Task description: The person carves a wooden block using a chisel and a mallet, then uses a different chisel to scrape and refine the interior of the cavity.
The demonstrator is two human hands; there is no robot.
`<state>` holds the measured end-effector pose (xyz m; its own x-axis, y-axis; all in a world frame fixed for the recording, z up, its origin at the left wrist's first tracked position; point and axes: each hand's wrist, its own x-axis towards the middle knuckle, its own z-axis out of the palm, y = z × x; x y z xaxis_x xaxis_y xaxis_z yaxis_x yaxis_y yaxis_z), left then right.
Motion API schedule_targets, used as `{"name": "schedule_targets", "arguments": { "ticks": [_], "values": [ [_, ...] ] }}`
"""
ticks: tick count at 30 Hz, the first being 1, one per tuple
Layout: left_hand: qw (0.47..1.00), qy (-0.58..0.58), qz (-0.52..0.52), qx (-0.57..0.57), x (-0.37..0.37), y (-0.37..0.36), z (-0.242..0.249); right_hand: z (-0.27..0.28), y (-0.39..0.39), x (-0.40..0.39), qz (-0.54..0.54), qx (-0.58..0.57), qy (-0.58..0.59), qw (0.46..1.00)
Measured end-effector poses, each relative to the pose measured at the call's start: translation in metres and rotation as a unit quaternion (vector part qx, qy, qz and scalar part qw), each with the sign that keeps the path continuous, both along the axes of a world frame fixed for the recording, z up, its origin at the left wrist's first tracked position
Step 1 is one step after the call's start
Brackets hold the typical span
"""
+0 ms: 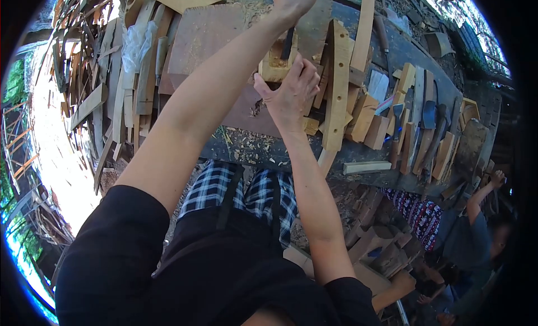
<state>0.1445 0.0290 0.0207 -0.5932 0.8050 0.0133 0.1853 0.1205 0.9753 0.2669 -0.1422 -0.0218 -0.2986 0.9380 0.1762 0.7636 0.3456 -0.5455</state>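
My right hand (pixel 291 93) is closed on the near side of a light wooden block (pixel 274 73), thumb on the left and fingers bent over its right side. The block has a hollow with shavings in it. A dark, flat chisel blade (pixel 288 43) stands in the hollow. Its upper end runs up towards my left hand (pixel 296 0), which is at the top edge of the view. The left fingers are cut off or hidden, so their grip does not show. Beneath the block lies a broad brown board (pixel 204 37) scattered with shavings.
A drilled wooden bar (pixel 337 85) lies right of the block. Offcuts (pixel 377 131) and hand tools (pixel 428 114) crowd the dark bench (pixel 361 153) farther right. Stacked planks (pixel 112 74) stand on the left. Other people (pixel 476 236) are at lower right, one arm raised.
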Motion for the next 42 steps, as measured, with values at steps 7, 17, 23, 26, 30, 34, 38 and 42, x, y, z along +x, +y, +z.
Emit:
{"name": "schedule_targets", "arguments": {
  "ticks": [7, 17, 23, 26, 30, 34, 38, 42],
  "values": [
    [0.998, 0.034, 0.019, -0.049, -0.002, 0.000, -0.003, 0.005, 0.001, 0.001, 0.004, -0.001, -0.004, 1.000],
    [0.995, 0.083, 0.000, -0.047, 0.011, 0.000, 0.003, 0.006, 0.000, 0.001, -0.007, 0.010, -0.012, 1.000],
    [0.997, 0.040, -0.007, -0.068, 0.007, -0.007, 0.000, 0.008, 0.000, 0.000, -0.001, 0.009, -0.017, 1.000],
    [0.996, 0.006, -0.050, -0.069, 0.001, -0.004, -0.009, 0.026, 0.012, 0.022, 0.025, -0.022, 0.009, 0.999],
    [0.996, 0.002, -0.080, -0.045, 0.013, -0.027, 0.025, 0.002, 0.029, 0.093, -0.156, -0.064, 0.083, 0.982],
    [0.993, -0.003, -0.114, -0.009, 0.020, -0.032, 0.030, -0.045, 0.020, 0.126, -0.150, -0.072, -0.167, 0.972],
    [0.995, -0.009, -0.092, 0.026, 0.017, -0.041, 0.039, -0.057, 0.056, 0.172, -0.044, -0.360, 0.184, 0.914],
    [0.997, -0.009, -0.075, 0.025, 0.018, -0.045, 0.042, 0.129, 0.108, 0.150, 0.019, -0.342, 0.260, 0.903]
  ]
}}
